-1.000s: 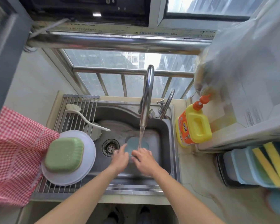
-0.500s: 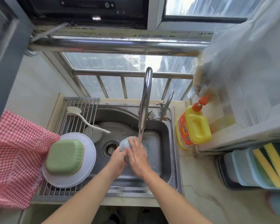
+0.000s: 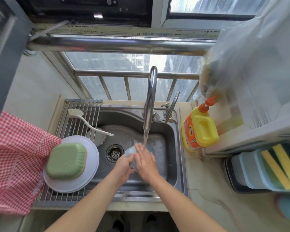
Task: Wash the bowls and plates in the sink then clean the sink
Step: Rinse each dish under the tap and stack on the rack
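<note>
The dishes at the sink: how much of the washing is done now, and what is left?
Done, it seems: a green bowl lies upside down on a white plate on the rack. In hand: the left hand holds a blue bowl under the running tap while the right hand rubs it with flat fingers. Left: racking this bowl and cleaning the sink.

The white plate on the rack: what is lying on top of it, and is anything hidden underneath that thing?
A green dish lies upside down on the white plate, which rests on the rack. Whatever may be beneath the dish is covered and cannot be seen.
</note>
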A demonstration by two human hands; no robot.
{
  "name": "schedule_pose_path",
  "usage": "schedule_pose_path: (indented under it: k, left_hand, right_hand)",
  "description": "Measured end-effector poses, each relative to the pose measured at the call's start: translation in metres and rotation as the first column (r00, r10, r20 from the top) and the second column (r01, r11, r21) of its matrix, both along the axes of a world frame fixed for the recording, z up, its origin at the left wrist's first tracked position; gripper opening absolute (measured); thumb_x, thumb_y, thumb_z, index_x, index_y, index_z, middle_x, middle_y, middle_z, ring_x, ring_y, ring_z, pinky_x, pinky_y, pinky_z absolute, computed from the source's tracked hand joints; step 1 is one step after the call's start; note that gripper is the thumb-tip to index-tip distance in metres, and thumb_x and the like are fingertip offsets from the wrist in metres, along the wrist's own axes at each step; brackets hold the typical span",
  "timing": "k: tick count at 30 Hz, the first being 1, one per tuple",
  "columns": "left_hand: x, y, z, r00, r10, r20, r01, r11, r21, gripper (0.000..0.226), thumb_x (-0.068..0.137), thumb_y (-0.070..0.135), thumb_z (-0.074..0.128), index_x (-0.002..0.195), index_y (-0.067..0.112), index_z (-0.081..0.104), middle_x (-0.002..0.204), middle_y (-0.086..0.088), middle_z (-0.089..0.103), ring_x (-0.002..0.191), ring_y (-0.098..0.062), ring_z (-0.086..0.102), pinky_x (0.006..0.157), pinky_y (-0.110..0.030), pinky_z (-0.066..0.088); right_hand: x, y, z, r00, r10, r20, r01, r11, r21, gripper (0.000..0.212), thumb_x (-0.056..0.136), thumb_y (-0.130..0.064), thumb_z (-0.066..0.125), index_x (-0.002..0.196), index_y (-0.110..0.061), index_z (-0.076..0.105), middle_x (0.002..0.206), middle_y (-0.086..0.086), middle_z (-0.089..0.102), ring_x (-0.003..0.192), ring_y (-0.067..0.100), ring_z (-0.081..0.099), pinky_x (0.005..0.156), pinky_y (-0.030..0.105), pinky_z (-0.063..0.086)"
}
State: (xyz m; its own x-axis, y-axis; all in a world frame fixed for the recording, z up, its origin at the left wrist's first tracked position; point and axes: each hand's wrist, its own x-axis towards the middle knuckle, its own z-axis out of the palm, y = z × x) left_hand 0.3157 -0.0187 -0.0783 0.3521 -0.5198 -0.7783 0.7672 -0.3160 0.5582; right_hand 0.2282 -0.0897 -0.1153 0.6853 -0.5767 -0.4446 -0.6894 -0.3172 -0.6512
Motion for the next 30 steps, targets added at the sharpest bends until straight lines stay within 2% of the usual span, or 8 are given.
schedule_pose_path:
  k: [5, 12, 16, 19, 23, 26, 28, 30]
  left_hand:
    - [-0.004, 0.005, 0.008, 0.991, -0.13, -0.007, 0.13, 0.991, -0.043, 0.024, 0.105, 0.011, 0.045, 0.124, 0.012, 0.059, 0.102, -0.007, 0.073, 0.082, -0.018, 0.07, 0.071, -0.039, 0.059]
    - [-0.001, -0.003, 0.026, 0.998, 0.007, 0.07, -0.008, 1.0, 0.01, 0.028, 0.106, 0.007, 0.039, 0.126, 0.011, 0.058, 0.091, -0.006, 0.07, 0.064, -0.011, 0.068, 0.052, -0.028, 0.056]
    - [-0.004, 0.004, 0.036, 0.99, -0.128, 0.054, 0.131, 0.99, -0.054, 0.027, 0.106, 0.011, 0.042, 0.128, 0.013, 0.058, 0.1, -0.008, 0.07, 0.078, -0.018, 0.067, 0.073, -0.04, 0.059]
    - [-0.009, 0.003, 0.04, 0.985, -0.164, 0.059, 0.168, 0.983, -0.07, 0.027, 0.105, 0.011, 0.044, 0.129, 0.013, 0.058, 0.105, -0.007, 0.07, 0.083, -0.018, 0.067, 0.074, -0.04, 0.059]
    - [-0.009, -0.005, 0.042, 0.994, -0.052, 0.093, 0.053, 0.998, -0.015, 0.032, 0.105, 0.007, 0.041, 0.133, 0.007, 0.056, 0.104, -0.009, 0.069, 0.079, -0.018, 0.066, 0.059, -0.031, 0.056]
    - [-0.008, -0.006, 0.04, 0.995, 0.011, 0.103, -0.011, 1.0, -0.001, 0.035, 0.103, 0.003, 0.038, 0.13, 0.01, 0.06, 0.112, -0.013, 0.071, 0.085, -0.023, 0.068, 0.065, -0.033, 0.057]
    - [-0.007, -0.004, 0.037, 0.995, 0.054, 0.079, -0.054, 0.998, 0.006, 0.033, 0.106, 0.011, 0.039, 0.133, 0.007, 0.058, 0.122, -0.017, 0.068, 0.094, -0.027, 0.068, 0.079, -0.041, 0.057]
    - [-0.009, -0.002, 0.035, 0.99, 0.127, 0.057, -0.129, 0.991, 0.041, 0.031, 0.108, 0.014, 0.04, 0.131, 0.001, 0.055, 0.123, -0.021, 0.066, 0.091, -0.027, 0.067, 0.072, -0.039, 0.06]
  right_hand:
    - [0.004, -0.034, -0.011, 0.958, -0.201, -0.204, 0.225, 0.969, 0.101, 0.062, 0.106, -0.048, 0.016, 0.162, -0.022, 0.017, 0.17, 0.005, 0.014, 0.157, 0.023, 0.009, 0.126, 0.048, 0.01]
    - [0.0, 0.005, 0.036, 0.999, 0.043, 0.002, -0.043, 0.999, 0.004, 0.056, 0.11, -0.045, 0.02, 0.163, -0.027, 0.018, 0.17, -0.008, 0.011, 0.157, 0.011, 0.003, 0.125, 0.038, 0.001]
    - [0.003, -0.022, 0.028, 0.995, -0.028, -0.098, 0.035, 0.997, 0.071, 0.055, 0.11, -0.037, 0.016, 0.163, -0.021, 0.014, 0.166, -0.011, 0.002, 0.157, 0.016, 0.0, 0.125, 0.043, 0.002]
    - [0.004, -0.039, 0.008, 0.958, -0.206, -0.199, 0.237, 0.96, 0.149, 0.078, 0.093, -0.054, 0.002, 0.16, -0.019, 0.02, 0.17, 0.007, 0.01, 0.156, 0.029, 0.009, 0.124, 0.053, 0.013]
    - [0.003, -0.012, 0.042, 0.993, -0.046, -0.106, 0.049, 0.998, 0.026, 0.062, 0.106, -0.052, 0.012, 0.163, -0.027, 0.012, 0.171, 0.001, 0.005, 0.157, 0.024, 0.001, 0.126, 0.05, 0.002]
    - [-0.004, -0.001, 0.048, 0.994, 0.106, -0.005, -0.106, 0.994, -0.022, 0.058, 0.108, -0.05, 0.014, 0.163, -0.033, 0.013, 0.171, -0.008, 0.005, 0.157, 0.015, 0.0, 0.126, 0.043, 0.001]
    - [-0.008, -0.006, 0.041, 0.998, 0.07, -0.004, -0.07, 0.997, 0.015, 0.052, 0.11, -0.047, 0.017, 0.161, -0.039, 0.019, 0.17, -0.011, 0.01, 0.157, 0.012, 0.003, 0.126, 0.042, 0.003]
    - [-0.011, -0.011, 0.03, 0.998, 0.006, -0.056, -0.004, 1.0, 0.026, 0.053, 0.107, -0.051, 0.013, 0.158, -0.044, 0.024, 0.169, -0.009, 0.015, 0.157, 0.014, 0.007, 0.124, 0.045, 0.006]
